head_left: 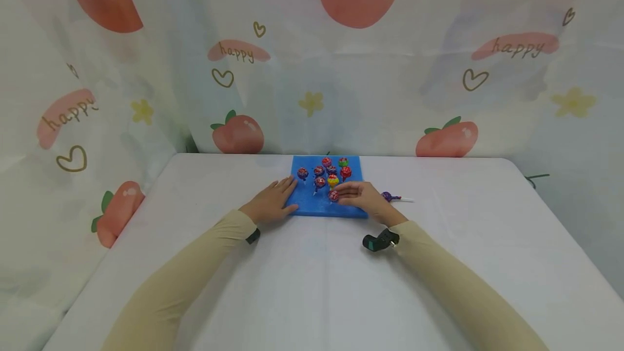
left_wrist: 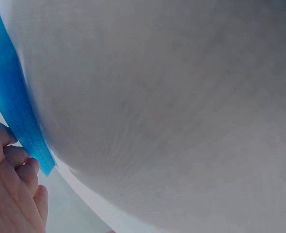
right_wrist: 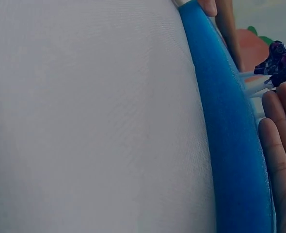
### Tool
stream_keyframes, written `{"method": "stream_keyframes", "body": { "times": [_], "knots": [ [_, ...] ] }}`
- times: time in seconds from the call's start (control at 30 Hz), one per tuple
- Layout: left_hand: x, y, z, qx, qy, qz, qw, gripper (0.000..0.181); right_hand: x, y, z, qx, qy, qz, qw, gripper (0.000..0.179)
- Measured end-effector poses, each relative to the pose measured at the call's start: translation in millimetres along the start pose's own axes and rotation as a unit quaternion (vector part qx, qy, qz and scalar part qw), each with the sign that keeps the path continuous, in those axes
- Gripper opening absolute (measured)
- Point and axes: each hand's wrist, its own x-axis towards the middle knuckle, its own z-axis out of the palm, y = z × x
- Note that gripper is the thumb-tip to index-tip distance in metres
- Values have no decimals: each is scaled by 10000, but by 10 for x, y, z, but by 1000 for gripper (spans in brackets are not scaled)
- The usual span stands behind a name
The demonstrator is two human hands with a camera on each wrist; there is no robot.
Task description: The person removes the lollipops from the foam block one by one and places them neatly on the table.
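Observation:
A blue foam block (head_left: 304,206) lies on the white table with several wrapped lollipops standing in it, sticks down. My left hand (head_left: 270,201) lies against the block's left side, fingers extended along its edge and thumb at the near left corner. With its fingertips, my right hand (head_left: 363,199) pinches the nearest lollipop (head_left: 333,196), over the right front of the block. Just behind it stands a yellow-and-red lollipop (head_left: 333,181). In the right wrist view, the outer fingers (right_wrist: 278,155) are stretched beside the block, near white sticks and dark purple wrappers (right_wrist: 281,63).
One purple lollipop (head_left: 387,196) lies on the table right of the block, its white stick pointing right. A patterned cloth (head_left: 283,85) hangs behind the table. Black wrist cameras (head_left: 380,240) sit under the sleeves.

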Motion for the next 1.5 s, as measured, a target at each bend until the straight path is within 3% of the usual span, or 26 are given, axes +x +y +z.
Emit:
{"method": "stream_keyframes", "body": {
  "times": [0.13,0.37,0.5,0.9,1.03,1.5],
  "knots": [
    [-4,7,-6,32,2,9,10000,75,26,0,21,-129,-15,103,9999,37],
    [-7,-1,1,18,27,-12,10000,75,79,-8,59,-1059,59,306,9939,33],
    [-11,-11,4,24,44,3,10000,75,98,-14,68,-1304,87,405,9906,30],
    [-16,-2,5,5,0,-21,10000,76,89,-32,98,-1493,297,497,9871,29],
    [-19,9,-5,30,-13,-20,10000,75,92,-31,102,-1330,341,522,9892,29],
    [1,7,0,75,23,17,10000,75,110,-11,123,-1736,360,160,9840,28]
  ]
}}
